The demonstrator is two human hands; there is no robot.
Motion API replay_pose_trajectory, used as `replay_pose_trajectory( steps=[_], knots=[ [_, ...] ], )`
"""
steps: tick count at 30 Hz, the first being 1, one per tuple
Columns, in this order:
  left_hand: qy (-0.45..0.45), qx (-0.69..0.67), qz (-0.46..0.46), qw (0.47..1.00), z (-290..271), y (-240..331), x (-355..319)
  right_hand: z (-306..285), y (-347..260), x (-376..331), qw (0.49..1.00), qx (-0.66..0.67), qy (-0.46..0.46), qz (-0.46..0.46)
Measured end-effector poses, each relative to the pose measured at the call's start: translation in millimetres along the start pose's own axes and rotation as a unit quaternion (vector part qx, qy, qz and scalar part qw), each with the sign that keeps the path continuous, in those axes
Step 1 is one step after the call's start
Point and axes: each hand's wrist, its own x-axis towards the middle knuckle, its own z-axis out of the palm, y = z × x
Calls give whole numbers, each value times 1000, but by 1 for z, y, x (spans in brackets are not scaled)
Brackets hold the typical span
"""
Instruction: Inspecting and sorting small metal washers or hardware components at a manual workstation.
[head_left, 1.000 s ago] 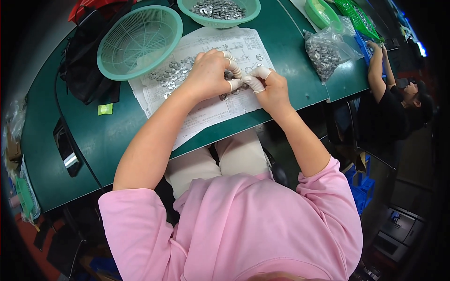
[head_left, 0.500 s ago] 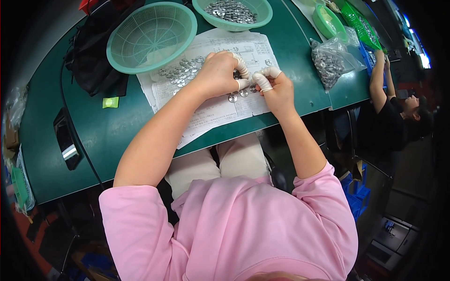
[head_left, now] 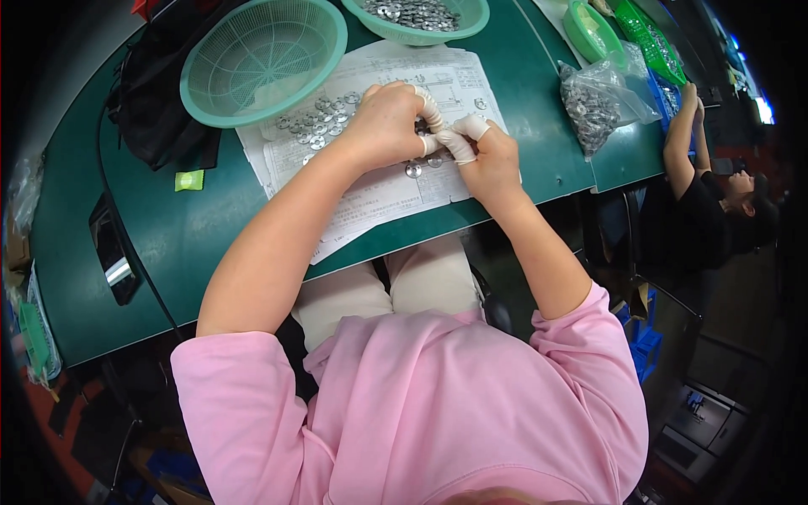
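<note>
Above printed sheets [head_left: 362,202] on the green table, my left hand [head_left: 387,122] curls its white-covered fingertips around a small round metal disc [head_left: 422,126], which is mostly hidden. My right hand [head_left: 488,156], its thumb and finger also in white covers, meets the left fingertips in a closed pinch. Whatever those right fingers hold is hidden. Just below the fingertips lie a shiny disc [head_left: 413,170] with holes and another disc [head_left: 434,161]. Left of my left hand, several similar metal discs [head_left: 318,129] are spread over the paper.
A green mesh basket [head_left: 190,93] stands at the back left. Beside it, a second basket [head_left: 404,34] holds many discs. To the right are a clear bag of metal parts [head_left: 589,109] and more green baskets [head_left: 581,29]. A phone [head_left: 116,252] lies left; a co-worker [head_left: 699,202] sits right.
Both hands have shifted slightly left in view, along with the table and baskets. My right fingertips now press closer against the left ones.
</note>
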Motion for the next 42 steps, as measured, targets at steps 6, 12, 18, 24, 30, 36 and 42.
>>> replay_pose_trajectory(
  steps=[6,12,18,24,30,36,42],
  knots=[
    [7,-12,27,1000,1,2,-3,0,0,-5,999,33,17,14],
    [33,21,16,999,7,2,-3,-7,2,-11,985,151,46,71],
    [37,15,11,999,8,1,-3,-6,5,-17,970,197,-11,145],
    [33,14,16,999,9,0,-3,-5,-1,-13,966,182,-6,186],
    [40,15,23,999,11,-1,-4,-6,-9,-18,996,-62,17,-61],
    [6,12,11,1000,2,1,-4,-2,-7,-10,1000,-11,15,-17],
    [-20,51,11,998,0,6,-2,-4,3,-14,956,240,1,168]
  ],
)
